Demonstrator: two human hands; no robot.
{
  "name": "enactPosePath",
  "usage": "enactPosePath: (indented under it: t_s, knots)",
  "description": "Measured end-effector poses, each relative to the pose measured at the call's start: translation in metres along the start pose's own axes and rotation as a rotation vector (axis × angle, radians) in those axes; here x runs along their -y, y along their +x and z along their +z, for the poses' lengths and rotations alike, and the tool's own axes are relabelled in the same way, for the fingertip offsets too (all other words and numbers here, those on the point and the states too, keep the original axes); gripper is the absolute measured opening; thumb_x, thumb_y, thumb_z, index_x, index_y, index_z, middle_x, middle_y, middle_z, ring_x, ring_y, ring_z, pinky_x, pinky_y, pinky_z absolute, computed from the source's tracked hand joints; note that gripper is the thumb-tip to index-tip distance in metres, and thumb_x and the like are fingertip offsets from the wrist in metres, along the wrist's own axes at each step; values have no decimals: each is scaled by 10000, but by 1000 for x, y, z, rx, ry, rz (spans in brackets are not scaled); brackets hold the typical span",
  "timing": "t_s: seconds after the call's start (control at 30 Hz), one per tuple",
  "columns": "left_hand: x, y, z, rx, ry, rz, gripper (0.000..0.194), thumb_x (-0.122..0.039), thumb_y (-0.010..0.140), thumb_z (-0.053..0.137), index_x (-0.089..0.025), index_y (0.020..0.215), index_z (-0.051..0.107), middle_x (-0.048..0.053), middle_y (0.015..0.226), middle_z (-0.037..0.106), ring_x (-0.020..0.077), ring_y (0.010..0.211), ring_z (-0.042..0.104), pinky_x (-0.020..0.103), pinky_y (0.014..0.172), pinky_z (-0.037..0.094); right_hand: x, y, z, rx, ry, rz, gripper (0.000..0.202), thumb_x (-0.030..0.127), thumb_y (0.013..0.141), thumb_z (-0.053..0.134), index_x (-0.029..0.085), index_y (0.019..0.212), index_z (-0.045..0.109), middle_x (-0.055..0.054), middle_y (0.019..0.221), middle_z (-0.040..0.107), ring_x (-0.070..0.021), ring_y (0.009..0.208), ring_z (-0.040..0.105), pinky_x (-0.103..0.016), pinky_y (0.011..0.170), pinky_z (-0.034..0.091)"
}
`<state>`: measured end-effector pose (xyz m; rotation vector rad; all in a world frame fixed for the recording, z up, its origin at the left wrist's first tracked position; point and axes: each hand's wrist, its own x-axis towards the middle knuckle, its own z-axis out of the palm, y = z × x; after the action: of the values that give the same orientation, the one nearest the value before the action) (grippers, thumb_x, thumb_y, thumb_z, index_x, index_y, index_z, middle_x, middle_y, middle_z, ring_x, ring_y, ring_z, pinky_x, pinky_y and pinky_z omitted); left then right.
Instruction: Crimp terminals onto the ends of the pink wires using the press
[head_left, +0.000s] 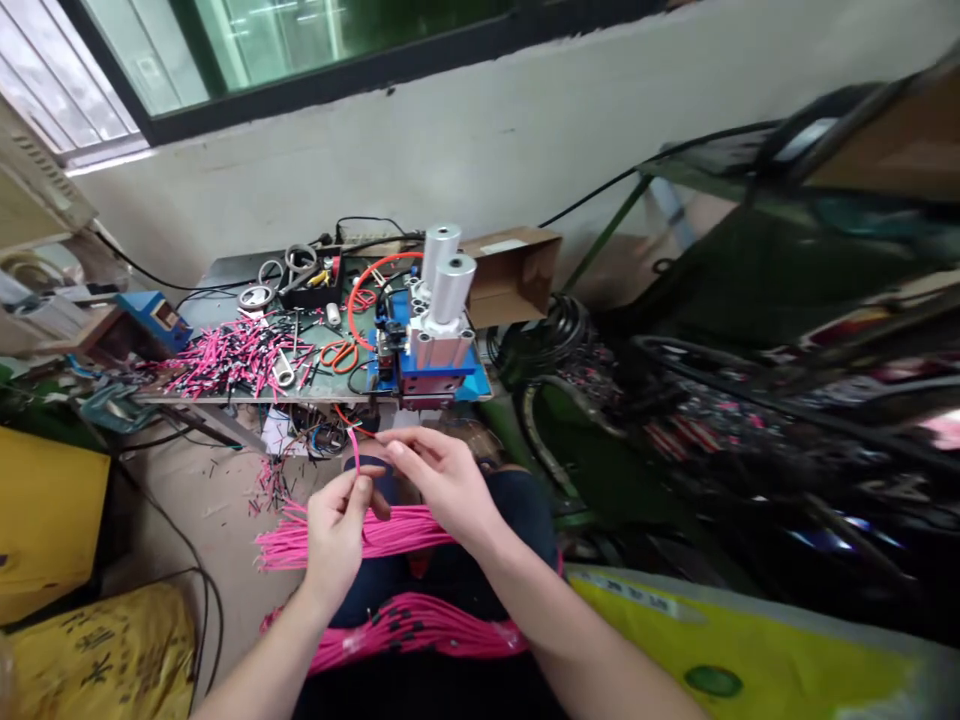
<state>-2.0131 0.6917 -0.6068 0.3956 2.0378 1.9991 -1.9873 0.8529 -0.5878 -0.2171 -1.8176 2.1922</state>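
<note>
Before you: one green-topped workbench [330, 387]. Behind it: one off-white wall [337, 175]. Above it: one dark-framed window [337, 40], green-tinted, light-streaked. Below it: one pale, littered floor [229, 540]. Right of it: one green metal frame [609, 230].

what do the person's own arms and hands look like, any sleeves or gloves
The left hand and right hand are ungloved. The left forearm and right forearm are bare, with no sleeves in view. No watch, bracelet or plain marking shows at either wrist.
</note>
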Motion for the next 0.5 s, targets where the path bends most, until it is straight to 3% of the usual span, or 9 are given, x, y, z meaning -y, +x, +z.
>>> enactPosePath:
  t_s: [0.13,0.23,0.33,0.4,0.5]
  knots:
    - [1,-4,7,71,39,-23,436,-556,948,645,-147,998,786,26,595,677,174,574,608,283,623,470,-3,7,11,7,301,150,324,506,743,866,213,871,812,-49,861,754,-185,749,664,-315,640,601]
    - [4,-4,7,133,62,-49,461,-574,931,652,-136,990,785,26,571,661,174,550,595,283,599,468,-9,6,9,-34,333,133,275,454,700,904,214,796,810,-41,831,751,-161,705,642,-267,588,550]
    - [6,-2,7,164,90,-47,472,-573,939,633,-131,1009,786,40,596,676,181,573,615,285,606,486,-12,4,5,-85,282,72,238,436,728,886,219,791,811,-37,799,752,-169,700,645,-303,654,554]
    - [5,1,9,117,119,-11,437,-545,930,661,-144,1059,778,48,661,704,187,606,631,285,610,493,-11,2,3,-116,201,-2,204,418,766,858,223,790,806,-37,796,749,-179,721,652,-320,696,547]
    - [-1,9,9,-41,173,105,332,-462,889,740,-188,1072,774,37,728,716,189,622,630,287,604,484,-7,-2,-2,-146,13,-145,155,374,834,798,227,788,789,-40,798,730,-191,744,645,-326,701,513]
